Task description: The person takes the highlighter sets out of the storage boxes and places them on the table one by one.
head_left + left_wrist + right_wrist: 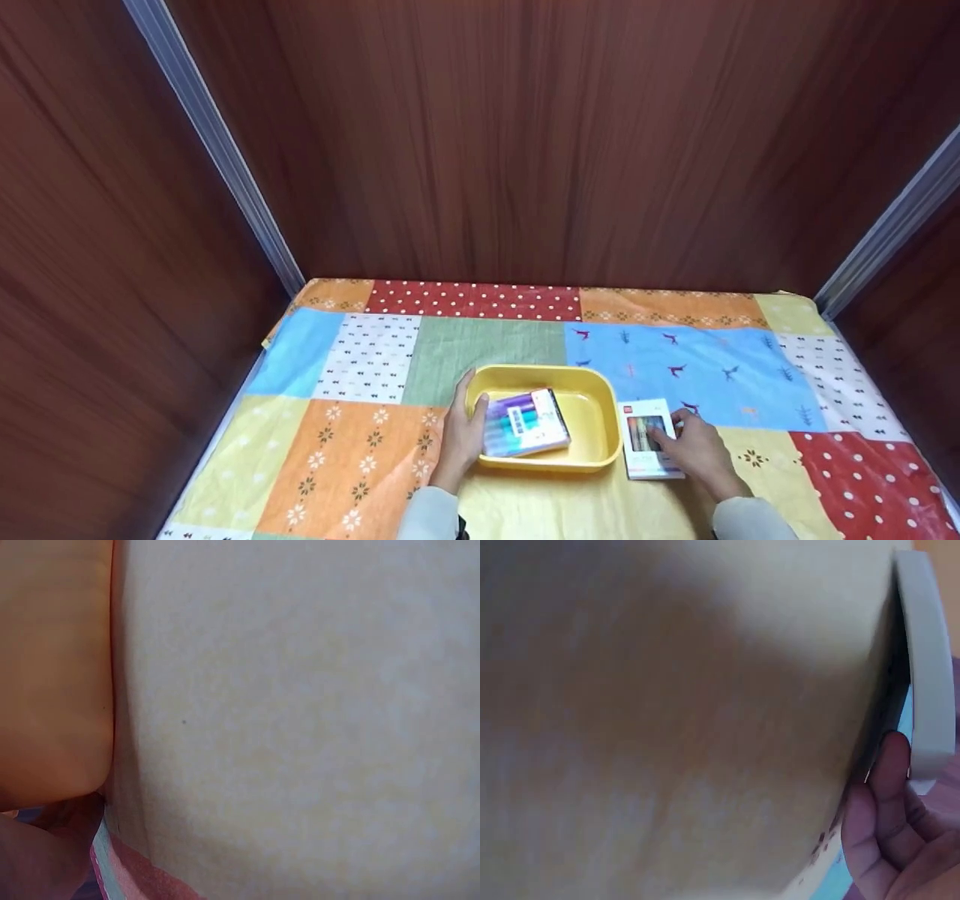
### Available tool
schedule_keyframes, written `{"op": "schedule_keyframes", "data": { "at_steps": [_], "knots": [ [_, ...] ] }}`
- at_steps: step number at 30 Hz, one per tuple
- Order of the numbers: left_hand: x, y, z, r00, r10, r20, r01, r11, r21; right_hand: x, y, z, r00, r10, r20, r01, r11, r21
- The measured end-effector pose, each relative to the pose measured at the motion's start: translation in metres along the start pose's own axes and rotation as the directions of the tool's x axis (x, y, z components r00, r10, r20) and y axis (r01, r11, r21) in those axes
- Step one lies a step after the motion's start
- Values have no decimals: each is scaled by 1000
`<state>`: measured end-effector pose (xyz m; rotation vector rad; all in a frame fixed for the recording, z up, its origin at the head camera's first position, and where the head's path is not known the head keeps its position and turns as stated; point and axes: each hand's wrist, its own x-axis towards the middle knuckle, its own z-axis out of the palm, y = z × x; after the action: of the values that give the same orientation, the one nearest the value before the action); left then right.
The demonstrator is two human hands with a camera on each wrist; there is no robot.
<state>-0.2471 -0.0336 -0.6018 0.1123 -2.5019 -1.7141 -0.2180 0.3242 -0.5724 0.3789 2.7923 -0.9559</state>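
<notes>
A yellow plastic basin [589, 424] stands on the patchwork cloth. My left hand [463, 431] grips its left side, thumb over the rim and fingers along the outer wall. Inside lies a clear pack of coloured pens [499, 431], purple to blue, with a white label; it leans toward the left wall. Just right of the basin, my right hand [697, 450] holds a flat white box [651, 463] with a picture window by its right edge, thumb on top. In the right wrist view, fingers [889, 780] reach under the box's edge [930, 667], which is raised over the cloth.
The patchwork tablecloth [360, 465] covers the table. Brown wood-grain panels [480, 150] close it in at the back and both sides, with metal strips [225, 150] at the corners. The left wrist view is mostly cloth beside the basin's wall [52, 675].
</notes>
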Motion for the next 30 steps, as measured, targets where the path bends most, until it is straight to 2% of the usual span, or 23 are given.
{"op": "schedule_keyframes", "data": {
  "at_steps": [3, 14, 19, 26, 30],
  "knots": [
    [0, -1, -1, 1000, -5, -4, 5, 1000, -8, -1, -1, -2, 1000, -3, 4, 3, 998, -64],
    [0, 1, -1, 1000, 5, 1, -5, 1000, -16, -2, -5, -8, 999, -52, 0, 51, 980, -195],
    [0, 1, 0, 1000, 3, 5, -3, 1000, -12, -2, -7, -13, 998, -57, -23, 50, 974, -220],
    [0, 1, 0, 1000, -8, 5, 8, 1000, 0, -1, -21, -20, 997, -67, -39, 57, 977, -204],
    [-1, 1, 0, 1000, -7, -1, 7, 1000, 7, 0, -30, -22, 993, -105, -56, 91, 974, -208]
  ]
}}
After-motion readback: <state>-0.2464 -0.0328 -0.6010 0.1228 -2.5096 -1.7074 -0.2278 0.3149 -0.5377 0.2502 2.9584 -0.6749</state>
